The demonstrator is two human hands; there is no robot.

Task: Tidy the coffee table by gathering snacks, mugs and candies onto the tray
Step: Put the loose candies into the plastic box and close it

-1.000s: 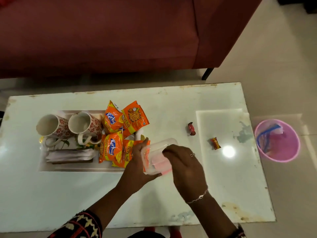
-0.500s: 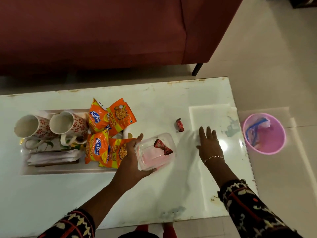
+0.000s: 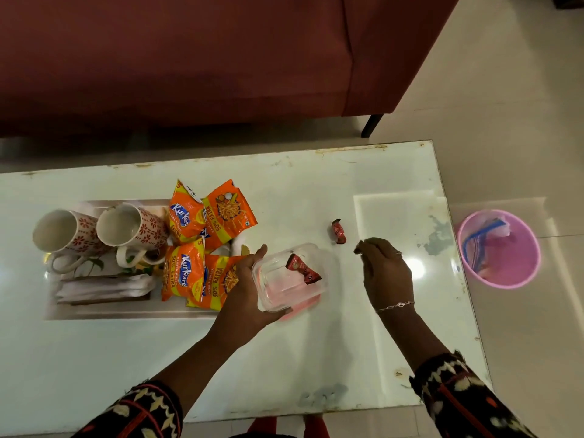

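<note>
My left hand (image 3: 243,298) grips a clear plastic container (image 3: 278,290) just above the table, right of the tray (image 3: 126,314). A red wrapped candy (image 3: 303,268) lies inside the container. My right hand (image 3: 387,273) hovers right of the container, its fingers pinched on a small candy at the fingertips. Another red candy (image 3: 338,232) lies on the table between my hands, farther back. On the tray stand two white mugs (image 3: 63,232) (image 3: 129,226) with a red flower pattern, several orange snack packets (image 3: 186,213) and folded napkins (image 3: 104,287).
The white coffee table (image 3: 284,358) has worn edges. A dark red sofa (image 3: 189,58) stands behind it. A pink bin (image 3: 499,248) with wrappers inside sits on the floor off the table's right end.
My right hand left the container, reached right to the orange candy's spot, and now lifts back with fingers pinched; that candy no longer lies on the table. A red candy now shows in the container.
</note>
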